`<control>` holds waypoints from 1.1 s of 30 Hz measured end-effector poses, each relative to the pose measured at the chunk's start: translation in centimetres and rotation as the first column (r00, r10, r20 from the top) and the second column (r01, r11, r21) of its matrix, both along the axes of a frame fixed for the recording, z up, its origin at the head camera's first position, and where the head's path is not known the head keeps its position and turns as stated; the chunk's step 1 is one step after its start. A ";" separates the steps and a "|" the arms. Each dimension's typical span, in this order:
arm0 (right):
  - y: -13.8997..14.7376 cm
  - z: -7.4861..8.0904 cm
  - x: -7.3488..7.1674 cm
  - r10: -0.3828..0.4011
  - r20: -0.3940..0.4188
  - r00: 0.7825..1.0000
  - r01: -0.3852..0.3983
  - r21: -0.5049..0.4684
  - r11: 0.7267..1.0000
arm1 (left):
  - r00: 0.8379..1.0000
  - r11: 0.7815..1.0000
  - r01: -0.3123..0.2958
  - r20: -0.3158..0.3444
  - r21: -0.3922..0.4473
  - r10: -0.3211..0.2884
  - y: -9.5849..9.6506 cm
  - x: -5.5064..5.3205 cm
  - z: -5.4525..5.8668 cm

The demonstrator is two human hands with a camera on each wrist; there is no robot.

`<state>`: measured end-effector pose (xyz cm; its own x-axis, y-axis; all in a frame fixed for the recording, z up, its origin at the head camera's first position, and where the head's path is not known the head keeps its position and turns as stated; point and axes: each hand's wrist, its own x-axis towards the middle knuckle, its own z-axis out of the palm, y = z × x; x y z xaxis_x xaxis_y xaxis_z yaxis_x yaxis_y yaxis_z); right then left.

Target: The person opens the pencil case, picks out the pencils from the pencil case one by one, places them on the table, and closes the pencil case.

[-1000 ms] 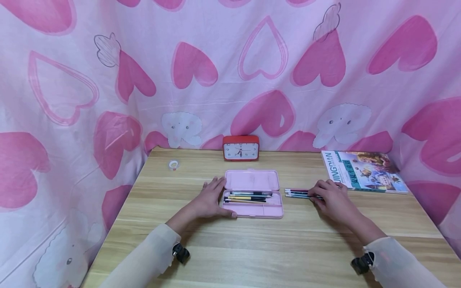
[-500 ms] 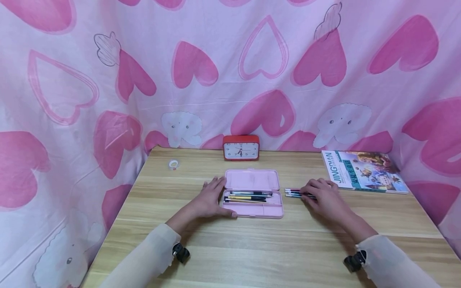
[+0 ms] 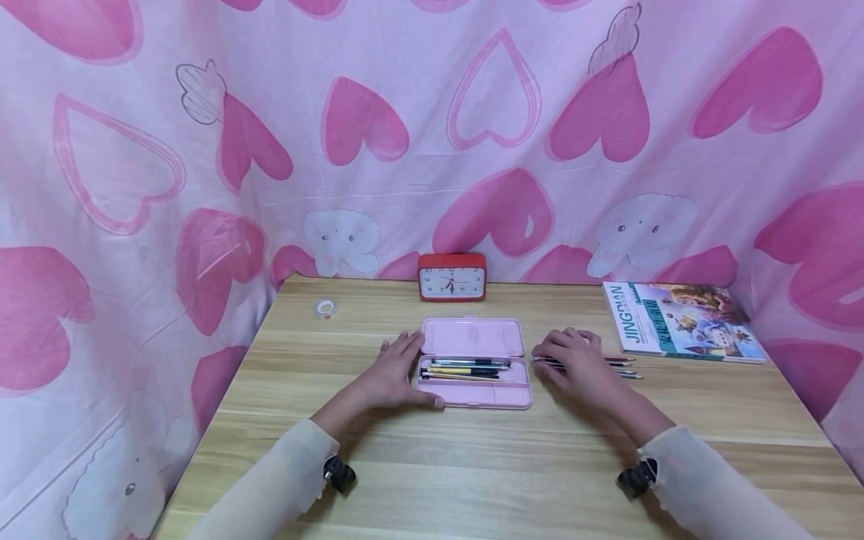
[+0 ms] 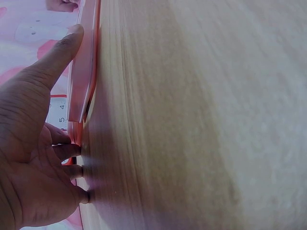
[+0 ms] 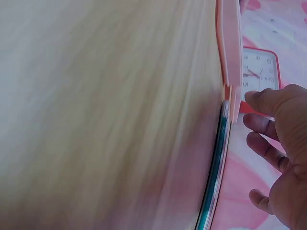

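Observation:
A pink pencil case lies with its lid raised at the middle of the table; several pens and pencils are in its back compartment. My left hand rests at the case's left end, its fingers extended toward the back and the thumb against the front edge. Just right of the case, my right hand hovers over several loose pencils. The right wrist view shows those pencils flat on the wood, with the loosely bent fingers apart from them.
A red alarm clock stands at the back behind the case. To the back right lies a book, and a small roll of tape is at the back left. A pink heart-patterned curtain surrounds the table.
My right hand has slid left along the loose pencils toward the case, uncovering their pointed ends and covering the other ends. My left hand and the case have stayed put.

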<state>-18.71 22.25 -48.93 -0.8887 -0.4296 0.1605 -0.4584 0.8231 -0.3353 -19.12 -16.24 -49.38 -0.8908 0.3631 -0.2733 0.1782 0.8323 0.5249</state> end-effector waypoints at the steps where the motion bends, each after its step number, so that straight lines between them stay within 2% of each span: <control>1: -0.3 0.0 -0.1 0.005 0.002 1.000 -0.005 -0.006 1.000 | 1.000 1.000 0.001 0.000 0.001 -0.001 0.0 0.0 0.0; 8: -2.3 0.1 -0.3 0.056 -0.017 0.998 -0.057 -0.047 0.997 | 1.000 1.000 0.000 0.003 0.003 0.000 0.0 0.0 0.0; 19: -4.6 -0.1 -0.3 0.104 0.069 0.992 -0.102 -0.032 0.994 | 1.000 1.000 0.000 -0.002 0.000 0.000 0.0 -0.1 -0.1; 33: -5.8 -0.3 -0.3 0.160 0.006 0.987 -0.160 0.035 0.986 | 1.000 1.000 0.006 -0.010 -0.009 -0.007 -0.1 -0.2 -0.3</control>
